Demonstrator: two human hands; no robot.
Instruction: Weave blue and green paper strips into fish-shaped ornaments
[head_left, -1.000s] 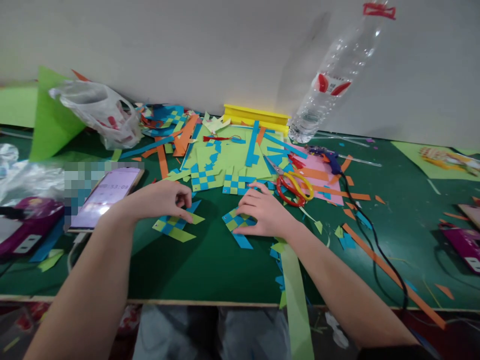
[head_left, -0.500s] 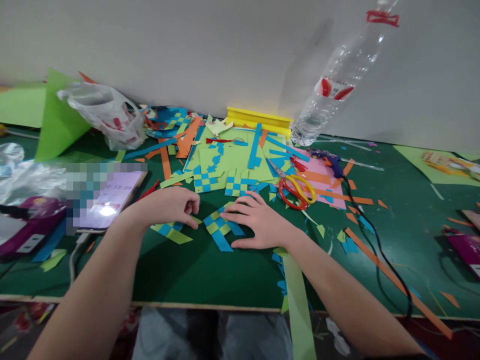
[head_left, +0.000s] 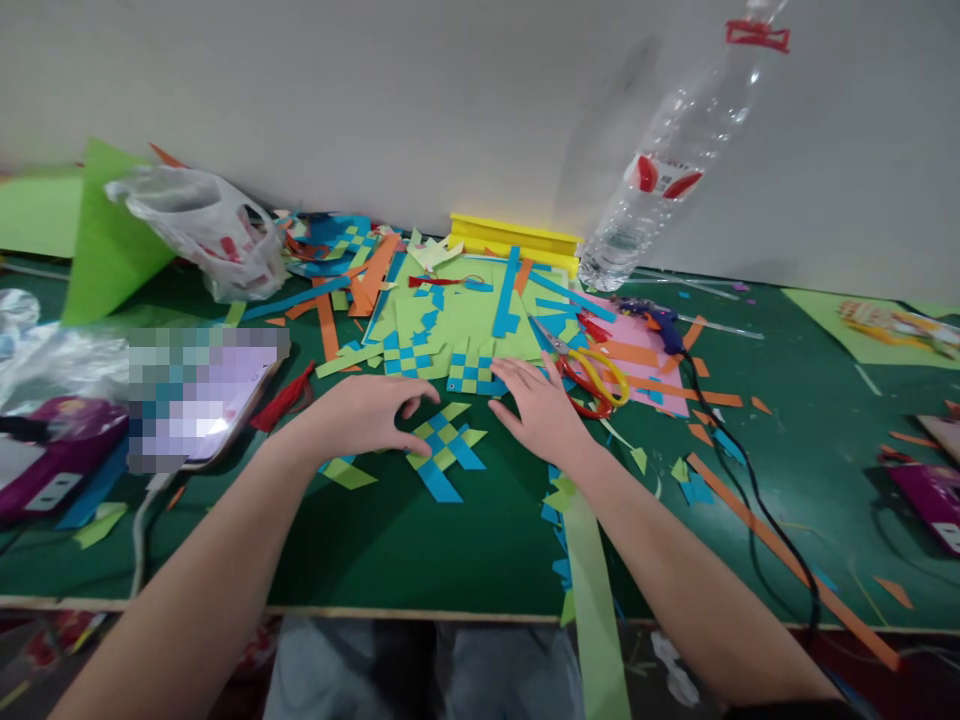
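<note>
A small woven square of blue and light-green paper strips point(head_left: 445, 448) lies on the green table point(head_left: 420, 550) between my hands. My left hand point(head_left: 367, 412) rests just left of it with curled fingers, the fingertips touching its upper left edge. Under that hand lies a second woven piece point(head_left: 346, 470), mostly hidden. My right hand point(head_left: 541, 408) lies flat with fingers stretched out, just right of the woven square and apart from it, its fingertips near another woven piece point(head_left: 472, 378).
Red-and-yellow scissors point(head_left: 592, 380) lie right of my right hand. A pile of paper strips and green sheets point(head_left: 465, 310) sits behind, with a plastic bottle point(head_left: 660, 180), a yellow tray point(head_left: 514, 235), a plastic bag point(head_left: 202, 230), a phone point(head_left: 217, 400) and a black cable point(head_left: 750, 490).
The woven square slid left from under my right hand and now lies free. My right hand lifted off it and moved back toward the pile. My left hand shifted right onto its edge.
</note>
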